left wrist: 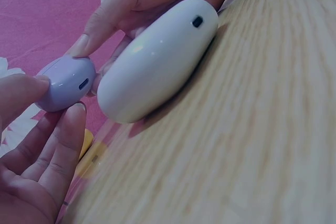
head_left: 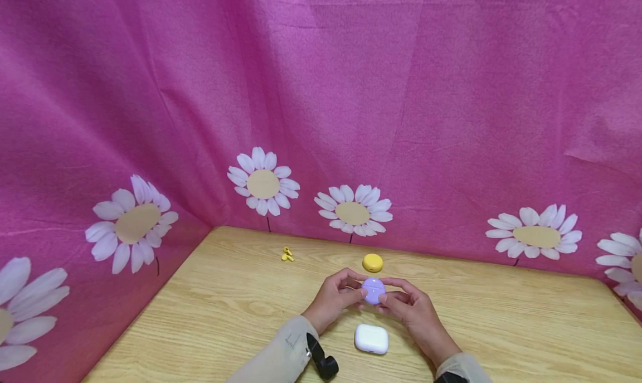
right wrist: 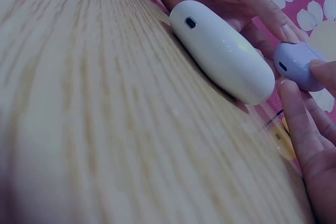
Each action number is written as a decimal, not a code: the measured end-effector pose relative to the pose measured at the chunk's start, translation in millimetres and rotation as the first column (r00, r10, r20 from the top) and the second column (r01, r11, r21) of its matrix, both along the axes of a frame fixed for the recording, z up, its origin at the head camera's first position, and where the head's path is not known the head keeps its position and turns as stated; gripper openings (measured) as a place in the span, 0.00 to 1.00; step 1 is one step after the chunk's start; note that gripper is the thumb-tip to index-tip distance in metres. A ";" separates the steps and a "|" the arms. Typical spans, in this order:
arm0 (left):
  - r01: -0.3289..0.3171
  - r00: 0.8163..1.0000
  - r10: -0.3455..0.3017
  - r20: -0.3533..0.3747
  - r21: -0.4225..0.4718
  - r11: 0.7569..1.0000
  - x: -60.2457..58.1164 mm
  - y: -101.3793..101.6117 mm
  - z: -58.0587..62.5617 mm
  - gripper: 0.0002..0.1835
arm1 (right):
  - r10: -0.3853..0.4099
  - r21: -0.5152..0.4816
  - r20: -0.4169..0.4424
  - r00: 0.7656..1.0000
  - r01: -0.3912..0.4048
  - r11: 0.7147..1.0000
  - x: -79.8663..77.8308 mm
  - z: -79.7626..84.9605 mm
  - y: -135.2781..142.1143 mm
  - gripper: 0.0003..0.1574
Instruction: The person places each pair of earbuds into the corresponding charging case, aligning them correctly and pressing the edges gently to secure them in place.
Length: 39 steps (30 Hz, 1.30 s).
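Note:
A glossy purple earbud case (head_left: 373, 291) is held between both hands above the table, its lid seam facing me in the head view. My left hand (head_left: 331, 299) pinches its left side, thumb in front, while my right hand (head_left: 413, 310) pinches the right side the same way. The lid looks closed. A small charging port shows on the purple case (left wrist: 71, 83) in the left wrist view. Just below the hands, a white earbud case (head_left: 371, 339) lies on the table; its dark port is visible on the white case (right wrist: 226, 53) in the right wrist view.
Beyond the hands sits a round yellow case (head_left: 373, 262). Small yellow earbuds (head_left: 287, 255) lie farther left near the back edge. The wooden table (head_left: 526, 327) meets a pink cloth (head_left: 441, 121) printed with daisies behind and on the left.

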State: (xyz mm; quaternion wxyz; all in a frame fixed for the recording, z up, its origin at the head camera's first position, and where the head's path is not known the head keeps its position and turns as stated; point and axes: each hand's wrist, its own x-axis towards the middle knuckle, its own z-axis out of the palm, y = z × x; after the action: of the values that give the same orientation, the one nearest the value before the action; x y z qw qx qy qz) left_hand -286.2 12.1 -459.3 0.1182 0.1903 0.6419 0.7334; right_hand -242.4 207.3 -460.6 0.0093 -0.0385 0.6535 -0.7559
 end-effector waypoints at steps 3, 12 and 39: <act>-0.005 1.000 0.005 -0.006 -0.009 1.000 0.0 0.1 0.0 0.13 | 0.004 0.002 -0.007 1.000 -0.004 1.000 0.0 0.1 0.8 0.29; -0.013 1.000 0.013 -0.011 -0.016 1.000 0.6 -0.2 0.5 0.12 | 0.024 -0.013 -0.044 0.999 -0.025 1.000 -0.7 -1.3 1.4 0.29; -0.057 0.998 0.055 -0.034 -0.068 0.996 -1.8 0.9 0.4 0.12 | -0.052 0.041 -0.067 0.996 0.055 0.998 -3.0 -3.1 -2.4 0.25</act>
State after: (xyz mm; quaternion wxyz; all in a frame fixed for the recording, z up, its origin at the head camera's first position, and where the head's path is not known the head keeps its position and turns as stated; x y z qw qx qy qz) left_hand -288.0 12.9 -458.9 0.0938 0.1798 0.6737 0.7106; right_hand -245.4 204.9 -463.7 -0.0317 -0.0454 0.6703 -0.7400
